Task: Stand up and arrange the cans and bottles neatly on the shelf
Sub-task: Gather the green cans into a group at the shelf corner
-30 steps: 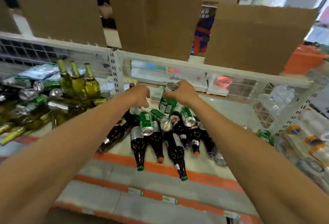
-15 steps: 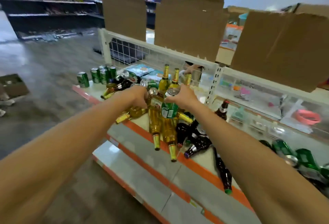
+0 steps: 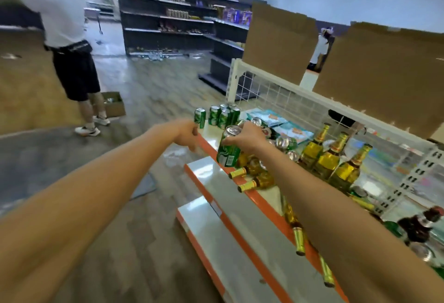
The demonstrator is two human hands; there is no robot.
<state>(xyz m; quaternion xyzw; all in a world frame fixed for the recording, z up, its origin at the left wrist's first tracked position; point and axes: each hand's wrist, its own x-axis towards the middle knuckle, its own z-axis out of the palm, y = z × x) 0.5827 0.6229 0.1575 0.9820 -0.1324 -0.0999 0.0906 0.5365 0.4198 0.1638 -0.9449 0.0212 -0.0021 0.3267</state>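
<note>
- The right hand [image 3: 249, 137] grips a green can [image 3: 228, 150], fingers wrapped round its upper half. The can is tilted, top toward 1 o'clock, and is held over the shelf's front edge.
- The left hand [image 3: 187, 134] is just beside the can at its 9 o'clock. Its fingers hang loosely curled, with nothing seen in them.
- The shelf [image 3: 240, 209], white with orange edges, runs from 11 to 5 o'clock.
- The standing cans [image 3: 224, 116] are clustered upright at the can's 12 o'clock, at the shelf's far end. A lone can [image 3: 200, 118] stands at their 9 o'clock.
- Three yellow bottles [image 3: 332, 158] stand upright in a row at the can's 3 o'clock.
- The lying bottles [image 3: 263, 180] are at its 5 o'clock, caps toward 8 o'clock.
- The lying cans [image 3: 283, 142] are near the right hand's 3 o'clock.
- A dark bottle [image 3: 419, 224] lies far out at 4 o'clock.
- A person [image 3: 64, 26] in a white top stands at 10 o'clock.
</note>
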